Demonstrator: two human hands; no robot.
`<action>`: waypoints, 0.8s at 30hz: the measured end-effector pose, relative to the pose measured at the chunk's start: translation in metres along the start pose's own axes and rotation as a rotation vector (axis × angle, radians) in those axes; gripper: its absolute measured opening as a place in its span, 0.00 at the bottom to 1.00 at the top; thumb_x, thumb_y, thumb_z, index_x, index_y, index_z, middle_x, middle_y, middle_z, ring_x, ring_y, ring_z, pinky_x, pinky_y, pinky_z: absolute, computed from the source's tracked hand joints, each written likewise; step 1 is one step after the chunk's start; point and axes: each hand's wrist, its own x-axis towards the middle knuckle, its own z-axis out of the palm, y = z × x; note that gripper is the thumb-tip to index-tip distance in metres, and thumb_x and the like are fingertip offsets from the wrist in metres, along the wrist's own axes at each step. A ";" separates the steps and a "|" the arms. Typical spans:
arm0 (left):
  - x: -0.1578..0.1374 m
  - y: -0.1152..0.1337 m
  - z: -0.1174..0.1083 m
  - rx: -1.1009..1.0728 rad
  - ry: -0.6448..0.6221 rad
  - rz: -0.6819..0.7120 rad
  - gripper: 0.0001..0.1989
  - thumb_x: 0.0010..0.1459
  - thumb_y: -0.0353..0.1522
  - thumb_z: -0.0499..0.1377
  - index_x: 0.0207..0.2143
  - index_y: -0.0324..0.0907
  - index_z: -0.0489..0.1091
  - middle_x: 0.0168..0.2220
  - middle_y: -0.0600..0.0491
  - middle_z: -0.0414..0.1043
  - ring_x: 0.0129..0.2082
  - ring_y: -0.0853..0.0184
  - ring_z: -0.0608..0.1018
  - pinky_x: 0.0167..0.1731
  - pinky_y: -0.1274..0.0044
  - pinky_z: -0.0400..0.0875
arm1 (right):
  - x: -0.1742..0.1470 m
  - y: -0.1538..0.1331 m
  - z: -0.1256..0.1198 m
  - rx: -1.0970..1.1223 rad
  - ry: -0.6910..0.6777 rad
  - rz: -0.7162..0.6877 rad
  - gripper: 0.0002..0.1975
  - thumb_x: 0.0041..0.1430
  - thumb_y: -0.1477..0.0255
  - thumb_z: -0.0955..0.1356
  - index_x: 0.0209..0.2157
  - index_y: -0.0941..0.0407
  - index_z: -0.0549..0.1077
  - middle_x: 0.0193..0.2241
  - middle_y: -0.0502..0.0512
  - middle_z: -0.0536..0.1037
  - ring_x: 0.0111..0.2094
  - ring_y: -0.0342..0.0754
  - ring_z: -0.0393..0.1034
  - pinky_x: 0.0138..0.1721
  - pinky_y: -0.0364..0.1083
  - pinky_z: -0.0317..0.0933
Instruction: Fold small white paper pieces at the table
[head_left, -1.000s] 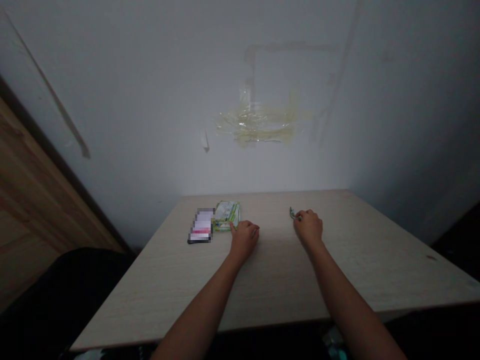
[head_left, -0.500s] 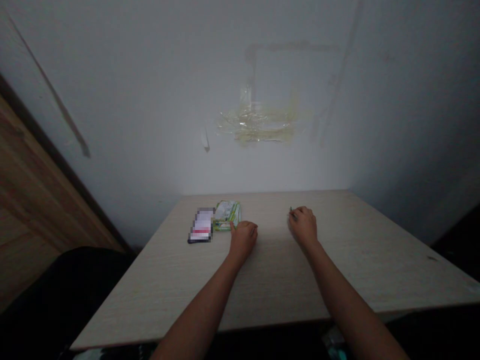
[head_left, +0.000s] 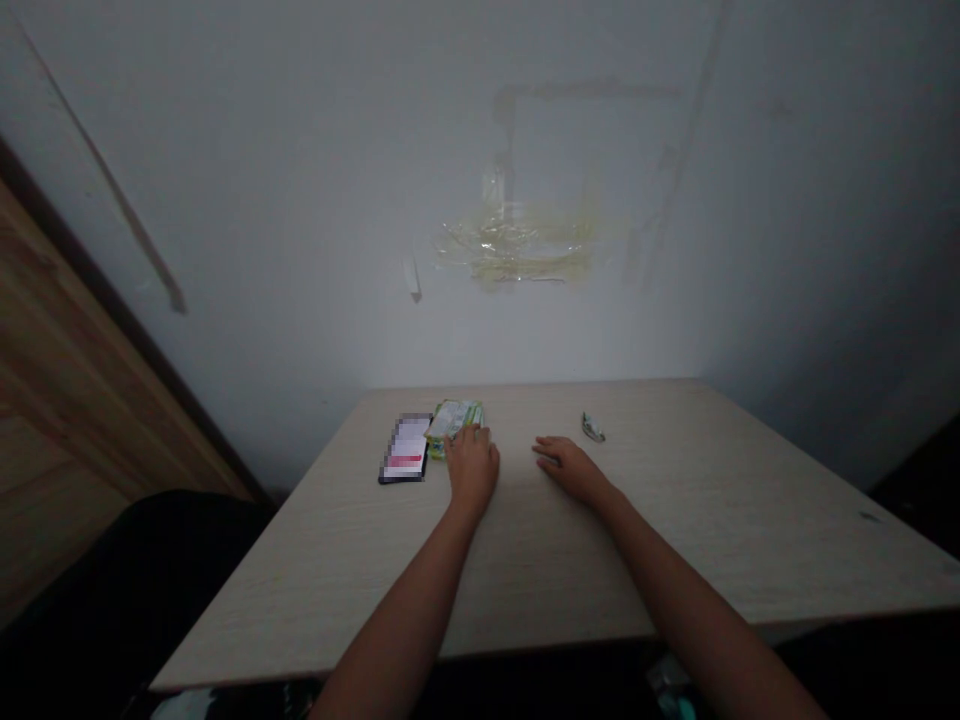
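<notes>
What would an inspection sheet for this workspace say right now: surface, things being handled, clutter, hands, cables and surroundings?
Surface: pale table, small dark mark toward its right edge.
Things: green-and-white packet lying flat; small crumpled wrapper, or something like one, lying apart to its right.
Clutter: phone lying just left of the packet, screen blurred out.
Hands: left hand at the packet's near edge, fingers apparently on it, grip unclear; right hand open, nothing seen in it, nearest the wrapper.
Cables: nothing seen.
Surroundings: wall behind with tape stuck on it; wooden panel at left; items below the table's front edge too dark to identify.
</notes>
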 end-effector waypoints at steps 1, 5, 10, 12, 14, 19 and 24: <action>0.001 -0.003 0.001 0.032 0.015 -0.044 0.19 0.62 0.33 0.50 0.54 0.40 0.68 0.58 0.41 0.67 0.59 0.53 0.64 0.61 0.56 0.50 | 0.000 0.001 -0.001 0.010 0.001 0.006 0.18 0.62 0.68 0.65 0.52 0.56 0.74 0.55 0.61 0.73 0.58 0.52 0.64 0.61 0.54 0.55; 0.001 -0.013 0.006 0.128 0.004 -0.087 0.23 0.62 0.38 0.51 0.55 0.37 0.67 0.59 0.38 0.64 0.60 0.49 0.63 0.61 0.52 0.47 | 0.002 0.002 -0.002 0.027 0.000 0.019 0.18 0.61 0.69 0.65 0.51 0.56 0.75 0.55 0.60 0.73 0.57 0.52 0.65 0.61 0.54 0.55; -0.002 -0.011 0.005 0.184 -0.043 -0.088 0.19 0.61 0.39 0.51 0.47 0.39 0.73 0.50 0.41 0.73 0.51 0.52 0.71 0.60 0.51 0.45 | 0.002 -0.001 -0.004 0.051 0.014 0.038 0.16 0.60 0.70 0.66 0.49 0.56 0.76 0.53 0.60 0.75 0.55 0.52 0.67 0.60 0.53 0.56; -0.003 -0.009 0.001 0.198 -0.048 -0.080 0.18 0.61 0.38 0.51 0.45 0.40 0.74 0.47 0.42 0.74 0.49 0.53 0.71 0.60 0.51 0.45 | 0.001 -0.002 -0.005 0.058 0.019 0.039 0.16 0.60 0.70 0.65 0.48 0.56 0.77 0.52 0.60 0.75 0.55 0.51 0.68 0.59 0.53 0.57; -0.003 -0.007 -0.002 0.202 -0.060 -0.087 0.17 0.61 0.38 0.51 0.45 0.40 0.74 0.47 0.42 0.74 0.49 0.53 0.71 0.59 0.51 0.45 | 0.001 -0.002 -0.005 0.058 0.026 0.040 0.16 0.60 0.70 0.65 0.48 0.56 0.77 0.52 0.60 0.75 0.55 0.51 0.68 0.59 0.53 0.57; -0.003 -0.006 -0.006 0.169 -0.073 -0.071 0.17 0.61 0.36 0.50 0.45 0.41 0.74 0.46 0.43 0.74 0.49 0.54 0.70 0.59 0.52 0.45 | 0.001 -0.004 -0.006 0.064 0.038 0.052 0.15 0.60 0.71 0.66 0.47 0.56 0.77 0.51 0.60 0.76 0.54 0.51 0.68 0.59 0.53 0.58; -0.004 -0.004 -0.007 0.187 -0.031 -0.080 0.18 0.62 0.40 0.49 0.45 0.42 0.74 0.49 0.43 0.73 0.51 0.53 0.68 0.60 0.53 0.46 | 0.000 -0.008 -0.009 0.075 0.038 0.058 0.15 0.60 0.71 0.66 0.47 0.56 0.77 0.51 0.60 0.76 0.54 0.51 0.68 0.59 0.53 0.58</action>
